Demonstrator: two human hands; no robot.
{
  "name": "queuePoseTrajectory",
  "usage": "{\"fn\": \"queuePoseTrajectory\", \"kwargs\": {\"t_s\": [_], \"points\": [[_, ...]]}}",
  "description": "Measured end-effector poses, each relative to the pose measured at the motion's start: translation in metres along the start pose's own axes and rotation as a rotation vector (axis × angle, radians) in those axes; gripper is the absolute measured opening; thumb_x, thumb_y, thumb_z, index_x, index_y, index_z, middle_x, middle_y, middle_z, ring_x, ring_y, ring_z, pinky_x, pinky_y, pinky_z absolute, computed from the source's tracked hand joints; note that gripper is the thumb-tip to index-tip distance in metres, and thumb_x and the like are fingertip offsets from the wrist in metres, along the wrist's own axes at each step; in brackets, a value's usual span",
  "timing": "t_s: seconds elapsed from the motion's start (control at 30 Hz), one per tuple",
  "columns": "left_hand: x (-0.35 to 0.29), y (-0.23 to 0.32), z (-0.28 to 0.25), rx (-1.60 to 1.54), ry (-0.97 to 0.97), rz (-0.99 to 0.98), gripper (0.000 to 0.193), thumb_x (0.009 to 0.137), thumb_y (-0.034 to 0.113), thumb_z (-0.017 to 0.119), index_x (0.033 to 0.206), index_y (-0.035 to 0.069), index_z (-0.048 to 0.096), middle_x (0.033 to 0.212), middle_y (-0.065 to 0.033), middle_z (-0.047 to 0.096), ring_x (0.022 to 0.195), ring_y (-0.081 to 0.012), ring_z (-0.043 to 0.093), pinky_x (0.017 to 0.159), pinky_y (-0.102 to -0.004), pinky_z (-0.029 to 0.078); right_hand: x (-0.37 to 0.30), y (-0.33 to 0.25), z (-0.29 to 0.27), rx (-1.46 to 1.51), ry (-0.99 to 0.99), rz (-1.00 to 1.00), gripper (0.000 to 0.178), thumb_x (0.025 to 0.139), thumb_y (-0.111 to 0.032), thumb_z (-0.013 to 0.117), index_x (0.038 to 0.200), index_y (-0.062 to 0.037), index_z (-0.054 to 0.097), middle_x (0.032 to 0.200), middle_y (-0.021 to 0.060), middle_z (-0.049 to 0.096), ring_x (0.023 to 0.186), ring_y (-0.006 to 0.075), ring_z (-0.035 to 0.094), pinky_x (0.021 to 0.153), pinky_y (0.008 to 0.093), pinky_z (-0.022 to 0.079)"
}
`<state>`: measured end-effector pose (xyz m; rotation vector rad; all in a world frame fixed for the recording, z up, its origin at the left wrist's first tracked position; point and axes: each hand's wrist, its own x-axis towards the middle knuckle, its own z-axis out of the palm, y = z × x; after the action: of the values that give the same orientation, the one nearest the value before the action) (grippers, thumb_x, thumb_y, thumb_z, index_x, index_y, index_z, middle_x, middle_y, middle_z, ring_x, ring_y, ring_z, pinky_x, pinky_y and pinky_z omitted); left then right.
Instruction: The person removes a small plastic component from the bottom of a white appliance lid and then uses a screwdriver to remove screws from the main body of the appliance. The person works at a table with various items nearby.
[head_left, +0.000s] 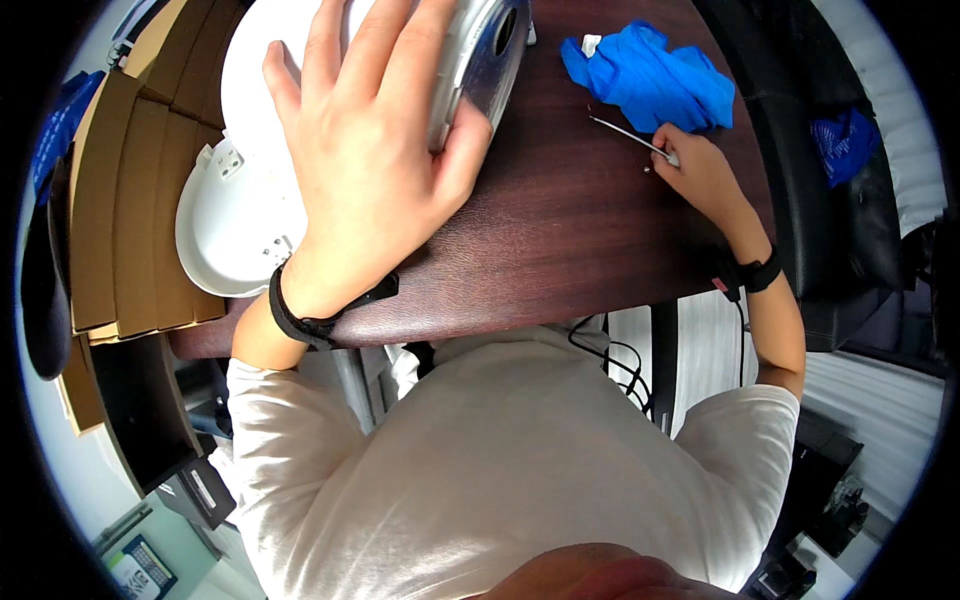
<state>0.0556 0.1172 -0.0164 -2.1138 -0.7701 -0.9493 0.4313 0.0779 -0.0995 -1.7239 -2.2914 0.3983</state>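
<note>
My left hand lies flat with spread fingers on top of a round silver-grey lamp housing at the far middle of the dark wooden table. A white round plastic cover sits under and to the left of that hand. My right hand rests on the table at the right, pinching a thin metal tool that points away to the left. A tiny dark speck, maybe a screw, lies just left of that hand.
A crumpled blue cloth or glove lies beyond the right hand. Flat brown cardboard boxes are stacked at the table's left. A black chair stands at the right, and cables hang under the table edge.
</note>
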Motion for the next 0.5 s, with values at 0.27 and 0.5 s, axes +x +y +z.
{"fn": "queuePoseTrajectory", "kwargs": {"t_s": [0.27, 0.5], "points": [[0.031, 0.045, -0.043, -0.15, -0.251, -0.314, 0.061, 0.073, 0.022, 0.063, 0.133, 0.014, 0.055, 0.138, -0.0094, 0.052, 0.133, -0.0357, 0.04, 0.106, -0.0602, 0.024, -0.019, -0.002, -0.014, 0.195, 0.054, 0.034, 0.015, 0.088, -0.014, 0.062, 0.097, -0.0025, 0.057, 0.071, 0.0136, 0.058, 0.065, 0.0265, 0.06, 0.061, 0.0366, 0.044], [0.031, 0.039, -0.037, -0.208, -0.208, -0.315, 0.057, 0.077, 0.023, 0.064, 0.133, 0.014, 0.055, 0.138, -0.01, 0.052, 0.134, -0.0356, 0.039, 0.107, -0.0626, 0.02, -0.03, -0.022, -0.025, 0.864, -0.071, 0.306, 0.018, 0.096, -0.021, 0.055, 0.089, -0.0044, 0.057, 0.065, 0.0008, 0.05, 0.05, 0.0075, 0.053, 0.045, 0.0225, 0.04]]}}
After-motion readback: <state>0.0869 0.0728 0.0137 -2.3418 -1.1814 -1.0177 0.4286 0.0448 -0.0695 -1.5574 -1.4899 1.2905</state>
